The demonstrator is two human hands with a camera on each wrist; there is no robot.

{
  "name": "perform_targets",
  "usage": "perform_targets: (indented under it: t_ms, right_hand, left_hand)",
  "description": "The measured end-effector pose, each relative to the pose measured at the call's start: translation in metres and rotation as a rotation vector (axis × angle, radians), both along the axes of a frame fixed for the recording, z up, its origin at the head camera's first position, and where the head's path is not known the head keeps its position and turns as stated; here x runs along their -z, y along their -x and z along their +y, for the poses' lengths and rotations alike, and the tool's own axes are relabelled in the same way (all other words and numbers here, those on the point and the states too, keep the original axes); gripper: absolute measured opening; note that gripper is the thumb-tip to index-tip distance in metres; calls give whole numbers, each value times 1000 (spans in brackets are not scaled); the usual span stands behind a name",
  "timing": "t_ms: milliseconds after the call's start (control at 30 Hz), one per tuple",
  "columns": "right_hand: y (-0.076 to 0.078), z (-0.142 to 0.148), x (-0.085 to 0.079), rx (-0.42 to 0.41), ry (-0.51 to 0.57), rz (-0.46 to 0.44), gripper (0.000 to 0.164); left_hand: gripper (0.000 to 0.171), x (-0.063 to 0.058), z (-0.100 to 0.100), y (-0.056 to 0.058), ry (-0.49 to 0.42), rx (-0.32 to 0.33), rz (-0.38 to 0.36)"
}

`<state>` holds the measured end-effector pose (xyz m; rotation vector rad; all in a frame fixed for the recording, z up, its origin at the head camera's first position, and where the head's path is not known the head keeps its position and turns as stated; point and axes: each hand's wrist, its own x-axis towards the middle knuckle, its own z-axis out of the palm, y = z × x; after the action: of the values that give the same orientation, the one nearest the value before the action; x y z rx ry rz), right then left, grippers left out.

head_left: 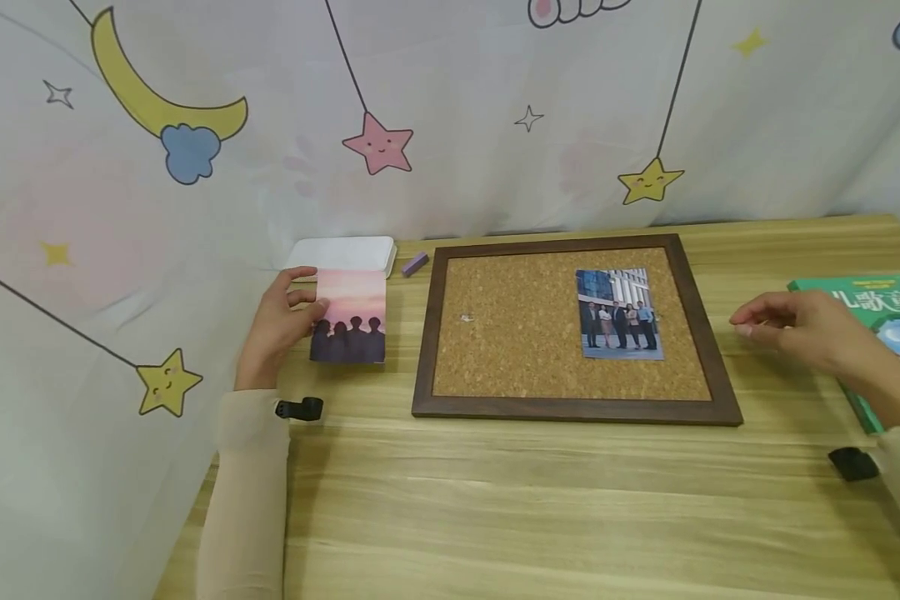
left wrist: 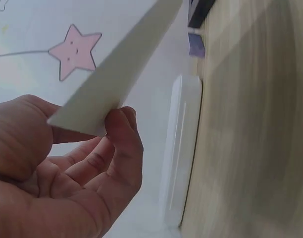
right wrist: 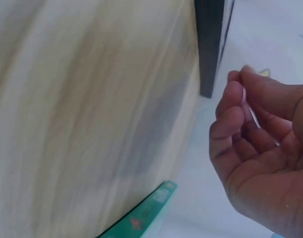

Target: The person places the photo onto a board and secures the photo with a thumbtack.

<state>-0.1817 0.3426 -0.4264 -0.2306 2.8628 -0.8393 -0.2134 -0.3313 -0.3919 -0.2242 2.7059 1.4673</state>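
My left hand [head_left: 279, 321] pinches the left edge of a photo [head_left: 351, 321] that shows dark silhouettes of people against a pink sky. In the left wrist view, the pale back of this photo [left wrist: 99, 94] slants up from between thumb and fingers. To its right, a brown-framed cork board [head_left: 517, 333] lies on the table. Another photo [head_left: 618, 312], of a group before tall buildings, is on the board's right half. Right of the frame, my right hand [head_left: 802, 329] is raised, fingers curled and thumb touching the fingertips; nothing shows between them [right wrist: 260, 144].
Behind the left hand is a white flat case [head_left: 352, 248], with a small purple block [head_left: 416, 265] beside it. A green book [head_left: 892, 308] lies under the right forearm. A small whitish piece [head_left: 467, 317] sits on the cork's left part. A patterned curtain [head_left: 480, 167] backs the table.
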Motion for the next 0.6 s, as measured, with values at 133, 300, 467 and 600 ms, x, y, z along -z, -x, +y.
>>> perform_targets:
  t_ms: [133,300,467,600]
  right_hand:
    - [5,-8,-4,-28,0,22,20]
    - [13,-18,-10,-32,3,-21,25]
    - [20,-30,-15,-16,23,-60,30]
    - [23,-39,-16,-5,67,-84,35]
  left_hand:
    - [66,-2,23,7,-60,35,13]
    - [63,-3,55,16,-117,75,6]
    - [61,-2,82,23,-133,132,-8]
    - [63,0,99,26,-141,175,-4]
